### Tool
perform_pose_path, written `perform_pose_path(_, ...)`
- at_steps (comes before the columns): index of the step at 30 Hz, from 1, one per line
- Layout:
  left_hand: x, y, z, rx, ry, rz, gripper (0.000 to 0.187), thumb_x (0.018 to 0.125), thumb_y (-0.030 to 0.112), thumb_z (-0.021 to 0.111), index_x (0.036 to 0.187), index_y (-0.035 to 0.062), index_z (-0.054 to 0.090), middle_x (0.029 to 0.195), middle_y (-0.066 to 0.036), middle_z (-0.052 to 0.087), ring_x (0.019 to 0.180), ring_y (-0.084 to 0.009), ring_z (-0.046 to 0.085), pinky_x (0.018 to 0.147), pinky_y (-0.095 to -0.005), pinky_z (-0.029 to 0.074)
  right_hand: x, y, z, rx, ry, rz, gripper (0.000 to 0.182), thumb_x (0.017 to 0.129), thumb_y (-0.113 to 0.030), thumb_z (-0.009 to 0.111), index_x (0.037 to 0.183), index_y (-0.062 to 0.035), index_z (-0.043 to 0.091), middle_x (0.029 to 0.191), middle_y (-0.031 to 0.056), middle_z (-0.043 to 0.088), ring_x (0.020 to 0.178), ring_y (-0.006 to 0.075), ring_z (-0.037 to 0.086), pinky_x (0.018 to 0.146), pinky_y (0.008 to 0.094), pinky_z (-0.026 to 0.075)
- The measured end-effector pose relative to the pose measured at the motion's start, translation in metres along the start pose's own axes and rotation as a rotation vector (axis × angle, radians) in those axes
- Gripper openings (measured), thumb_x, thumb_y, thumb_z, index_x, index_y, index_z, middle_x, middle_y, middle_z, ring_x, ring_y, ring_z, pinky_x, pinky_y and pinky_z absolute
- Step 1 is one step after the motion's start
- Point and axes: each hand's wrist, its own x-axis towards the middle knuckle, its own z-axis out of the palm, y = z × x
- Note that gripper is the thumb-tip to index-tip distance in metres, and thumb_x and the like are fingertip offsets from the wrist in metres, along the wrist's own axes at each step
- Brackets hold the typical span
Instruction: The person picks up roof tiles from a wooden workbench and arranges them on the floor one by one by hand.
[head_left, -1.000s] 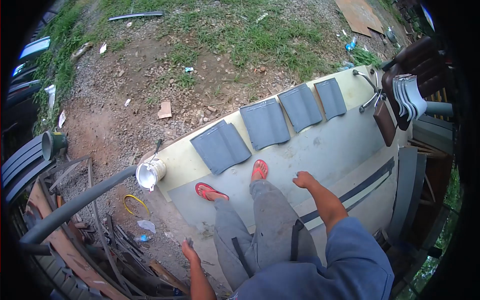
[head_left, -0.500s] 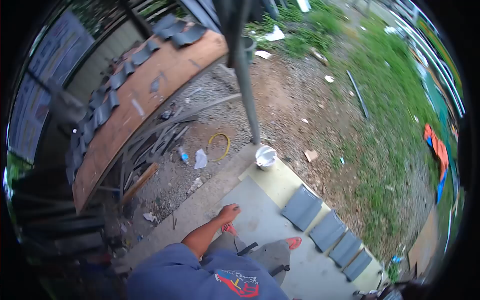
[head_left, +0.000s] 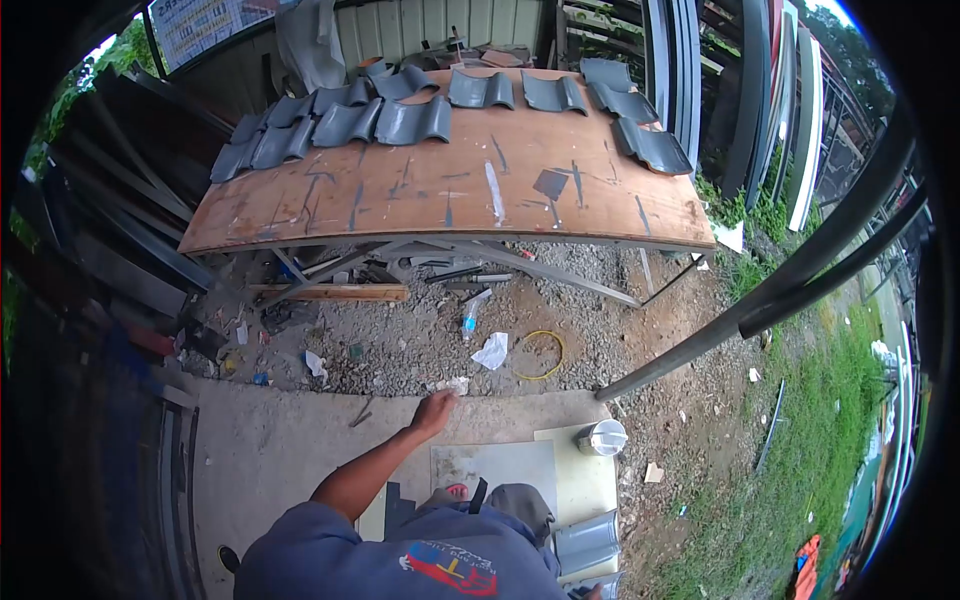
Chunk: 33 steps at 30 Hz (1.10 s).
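Note:
My left hand (head_left: pixel 433 412) is stretched out ahead of me over the concrete edge, its fingers curled closed. The palm side is hidden, so I cannot make out whether anything is in it. Beyond it on the gravel lies a crumpled white scrap (head_left: pixel 453 385), which looks apart from the hand. At the bottom edge, a small sliver that seems to be my right hand (head_left: pixel 597 592) shows beside grey roof tiles (head_left: pixel 587 543); its fingers are hidden. A white bucket (head_left: pixel 603 438) stands at the corner of a pale sheet (head_left: pixel 580 474), ahead of those tiles.
A long wooden table (head_left: pixel 400 210) stands ahead, with several curved grey roof tiles (head_left: pixel 413 121) along its back and right end. A slanting metal post (head_left: pixel 760 300) rises on the right. Gravel, a plastic bottle (head_left: pixel 469 325) and a yellow hose loop (head_left: pixel 562 355) lie before the table.
My view has swung left and up, so the table now lies straight ahead and the floor tiles have slid to the bottom edge. My left hand stays closed and reaches farther forward.

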Motion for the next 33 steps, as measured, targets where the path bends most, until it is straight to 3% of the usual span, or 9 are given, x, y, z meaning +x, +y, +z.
perform_pose_path(5,0.06,0.122,-0.039,-0.33,0.031,0.079,0.053,0.1,0.041,0.044,0.126,-0.0031,0.057,0.118,-0.02,0.065,0.116,-0.0283,0.06,0.098,-0.0366,0.044,0.07,-0.202,0.194,0.18,-0.222,-0.02,0.081,0.097,-0.061,0.031,0.15,0.0002,0.026,0.143,0.0167,0.046,0.127,0.0318,0.049,0.11,0.0463,0.03)
perform_pose_path(9,0.109,0.215,-0.005,-0.327,-0.182,0.41,0.064,0.102,0.041,0.036,0.147,-0.0056,0.032,0.15,-0.024,0.037,0.142,-0.0328,0.033,0.116,-0.0367,0.023,0.022,-0.344,0.493,0.113,-0.671,-0.192,0.074,0.101,-0.057,0.03,0.15,-0.002,0.027,0.149,0.0185,0.04,0.134,0.0317,0.043,0.114,0.0473,0.027)
perform_pose_path(11,0.155,0.232,0.025,-0.173,-0.252,0.642,0.073,0.102,0.048,0.031,0.151,-0.0044,0.021,0.158,-0.023,0.021,0.147,-0.0366,0.018,0.119,-0.0422,0.013,-0.016,-0.368,0.612,0.063,-1.181,-0.315,0.071,0.102,-0.055,0.029,0.148,-0.0014,0.03,0.149,0.0169,0.04,0.133,0.0319,0.044,0.114,0.0416,0.03)
perform_pose_path(12,0.182,0.227,0.041,-0.116,-0.028,0.75,0.075,0.101,0.051,0.029,0.152,-0.0037,0.02,0.16,-0.02,0.018,0.149,-0.0325,0.013,0.12,-0.0417,0.009,-0.014,-0.346,0.661,0.251,-1.275,-0.356,0.07,0.103,-0.055,0.028,0.147,-0.0006,0.03,0.148,0.0146,0.041,0.132,0.0282,0.045,0.112,0.0377,0.033)
perform_pose_path(14,0.25,0.237,-0.001,-0.067,-0.016,0.776,0.071,0.102,0.049,0.026,0.152,-0.0029,0.021,0.16,-0.019,0.018,0.149,-0.0339,0.012,0.12,-0.0431,0.008,-0.062,-0.409,0.71,0.252,-1.309,0.049,0.075,0.102,-0.056,0.03,0.15,0.0017,0.026,0.148,0.0109,0.038,0.134,0.0232,0.039,0.115,0.0349,0.025)
perform_pose_path(18,0.373,0.218,-0.047,0.008,0.083,0.477,0.078,0.1,0.06,0.021,0.154,0.0028,0.02,0.16,-0.017,0.018,0.149,-0.0314,0.014,0.12,-0.0427,0.009,-0.069,-0.456,0.766,-0.072,-1.561,-0.334,0.068,0.106,-0.048,0.016,0.153,0.0003,0.017,0.16,0.0142,0.019,0.148,0.0215,0.014,0.12,0.0331,0.008)
perform_pose_path(24,0.455,0.256,0.019,-1.036,-0.252,-0.01,0.085,0.097,0.067,0.018,0.156,0.0063,0.011,0.16,-0.012,0.019,0.147,-0.0243,0.018,0.12,-0.0386,0.011,0.03,-0.528,0.86,-0.477,-1.034,-0.989,0.073,0.104,-0.054,0.018,0.152,0.0,0.024,0.159,0.018,0.022,0.149,0.029,0.016,0.12,0.0382,0.012)
perform_pose_path(30,0.528,0.278,0.018,-1.313,-0.933,-0.173,0.089,0.094,0.07,0.028,0.148,0.0002,0.032,0.145,-0.022,0.046,0.136,-0.034,0.042,0.115,-0.0473,0.027,0.19,-0.615,0.839,0.074,-0.852,-0.235,0.096,0.092,-0.076,0.019,0.154,-0.0037,0.016,0.15,0.021,0.039,0.136,0.035,0.041,0.116,0.047,0.019)
perform_pose_path(33,0.618,0.256,0.025,-1.219,-0.833,-0.269,0.079,0.097,0.065,0.032,0.143,0.0008,0.042,0.135,-0.021,0.055,0.129,-0.0345,0.05,0.111,-0.0475,0.032,0.252,-0.654,0.789,0.151,-0.628,-0.185,0.096,0.091,-0.078,0.02,0.151,-0.0039,0.025,0.138,0.0202,0.052,0.122,0.0325,0.054,0.108,0.0461,0.031)
